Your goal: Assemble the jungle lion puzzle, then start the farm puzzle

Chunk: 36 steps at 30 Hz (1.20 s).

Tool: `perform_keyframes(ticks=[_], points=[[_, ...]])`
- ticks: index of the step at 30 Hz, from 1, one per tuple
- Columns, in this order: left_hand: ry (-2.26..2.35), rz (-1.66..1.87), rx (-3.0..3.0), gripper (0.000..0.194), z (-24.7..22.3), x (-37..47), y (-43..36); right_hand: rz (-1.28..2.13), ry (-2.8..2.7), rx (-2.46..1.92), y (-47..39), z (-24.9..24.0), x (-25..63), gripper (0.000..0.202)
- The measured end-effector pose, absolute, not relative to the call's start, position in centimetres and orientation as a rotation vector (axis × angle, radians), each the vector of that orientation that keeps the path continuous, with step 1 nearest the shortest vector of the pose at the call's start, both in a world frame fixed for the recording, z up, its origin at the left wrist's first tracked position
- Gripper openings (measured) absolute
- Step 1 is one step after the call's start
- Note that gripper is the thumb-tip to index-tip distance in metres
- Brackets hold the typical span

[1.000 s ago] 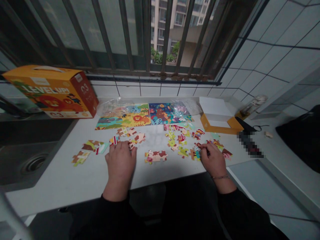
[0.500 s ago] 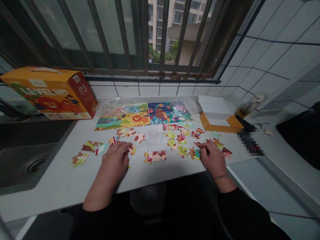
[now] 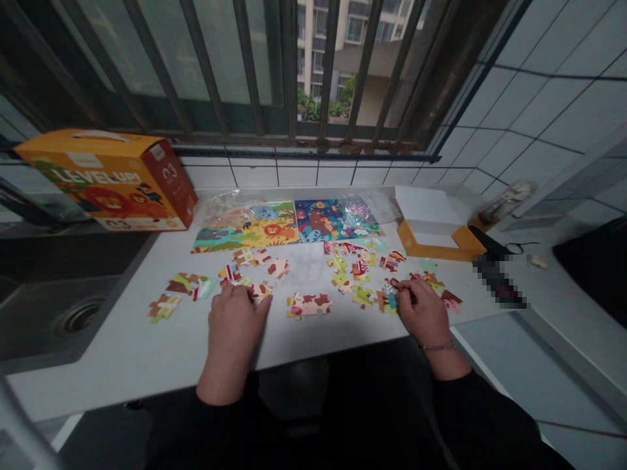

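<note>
Left hand (image 3: 236, 321) shifted, touching puzzle pieces (image 3: 261, 291); box (image 3: 110, 185) reads "LEVEL UP!"

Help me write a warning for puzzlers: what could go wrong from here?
The leftmost puzzle pieces lie near the sink and might fall in if swept aside. The left hand could nudge the cow pieces to its right out of line. The right hand might jostle the barn pieces nearby.

L hand (image 3: 235, 324) shifted R; thumb (image 3: 265, 305) now by brown-patched pc (image 3: 261, 290).
</note>
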<state>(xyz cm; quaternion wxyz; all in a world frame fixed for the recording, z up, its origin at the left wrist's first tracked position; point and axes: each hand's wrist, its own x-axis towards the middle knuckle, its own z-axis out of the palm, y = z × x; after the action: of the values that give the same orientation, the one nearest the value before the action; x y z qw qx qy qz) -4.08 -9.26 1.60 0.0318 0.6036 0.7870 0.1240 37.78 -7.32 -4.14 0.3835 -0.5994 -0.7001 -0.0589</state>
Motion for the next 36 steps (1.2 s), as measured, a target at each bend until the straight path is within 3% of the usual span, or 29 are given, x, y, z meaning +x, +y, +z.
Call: perform_keyframes(ticks=[17,22,25,30,33,36], points=[[1.962,0.553,1.948,0.032,0.7,-7.7,-8.0,-0.157,-1.776,-1.55,-7.3,-4.2,37.7,0.023],[1.939,0.698,1.802,0.017,1.7,-6.8,-8.9,-0.159,-1.775,-1.537,-7.2,-4.2,37.7,0.022],[1.839,0.978,1.574,0.025,1.7,-5.4,-9.4,-0.136,-1.774,-1.528,-7.1,-4.2,38.0,0.022],[1.428,1.299,1.093,0.072,1.5,-1.3,-9.9,-0.151,-1.795,-1.407,-8.6,-2.4,36.1,0.022],[1.306,1.163,1.065,0.068,1.5,1.3,-10.3,-0.031,-1.963,-1.199,-10.1,-1.0,32.8,0.019],[1.236,1.031,1.118,0.052,1.5,3.2,-10.9,0.105,-2.129,-1.033,-10.9,-0.4,29.6,0.042]])
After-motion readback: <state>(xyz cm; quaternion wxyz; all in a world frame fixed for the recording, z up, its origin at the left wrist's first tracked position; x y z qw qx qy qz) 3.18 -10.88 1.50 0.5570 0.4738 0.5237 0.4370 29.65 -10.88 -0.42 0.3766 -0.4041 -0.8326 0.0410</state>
